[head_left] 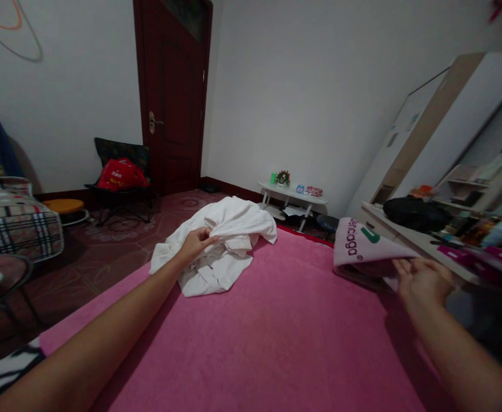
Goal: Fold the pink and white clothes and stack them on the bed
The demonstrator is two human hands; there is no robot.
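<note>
Left grip (200,240): thumb and fingertips pinched together on a raised fold of white cloth

White cloth (234,214): one rumpled heap, upon a pink cover (268,343); extends beyond the left grip, to both sides of it and nearer the wearer; broader across than deep; no clear long axis, edges lost in the folds

Right grip (425,280): fingers closed on the near right corner of a printed cloth, slightly blurred; thumb placement cannot be told

Printed cloth (354,249): pale pink, dark lettering and a green mark; lies forward and to the left of the right grip, at the far right edge of the cover; its length runs away leftward from the held corner, which is lifted, with a shadowed hollow beneath

Governing relation: the two cloths are well apart, a stretch of pink cover between them; white cloth nearer the left grip, printed cloth nearer the right; arms spread wide, neither crossing the other

Surroundings: black bag (418,213), beyond the right grip; red bag (121,174) on a folding chair (122,147), beyond and left of the left grip
</note>
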